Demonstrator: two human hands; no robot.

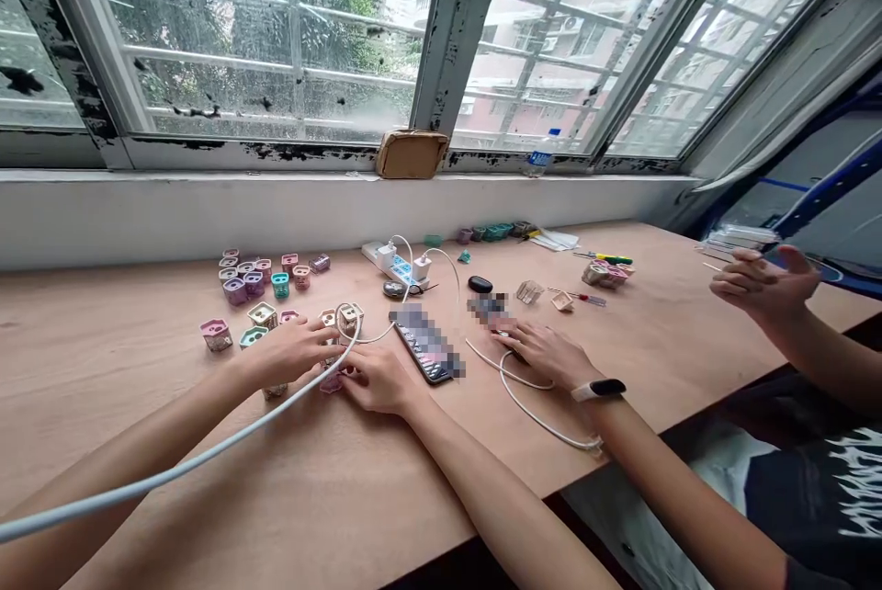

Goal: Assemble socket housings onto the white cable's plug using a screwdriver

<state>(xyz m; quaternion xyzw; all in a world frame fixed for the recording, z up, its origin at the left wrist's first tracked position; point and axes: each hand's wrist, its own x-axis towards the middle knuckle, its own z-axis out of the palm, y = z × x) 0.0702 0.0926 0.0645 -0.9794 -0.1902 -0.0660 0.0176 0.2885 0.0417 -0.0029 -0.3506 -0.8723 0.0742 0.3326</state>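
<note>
My left hand [298,353] reaches in from the lower left, palm down, with its fingers stretched over a group of small patterned boxes. My right hand [381,380] is beside it, its bent fingers against a small pink box [331,381] that is partly hidden. Just beyond my fingertips stands a cream patterned box [349,319]. Behind my left hand are a green-topped box [254,336] and another cream box [263,314]. A pink-topped box [216,334] stands farther left. A thick white cable [207,454] crosses in front of my left arm and loops near my fingers.
A phone [424,346] lies right of my hands, near a power strip [396,266]. Several purple and pink boxes [235,290] stand at the back left. A co-worker's wristbanded hand [544,353] rests on the table; a raised hand [764,282] is farther right. Screwdrivers [585,298] lie behind.
</note>
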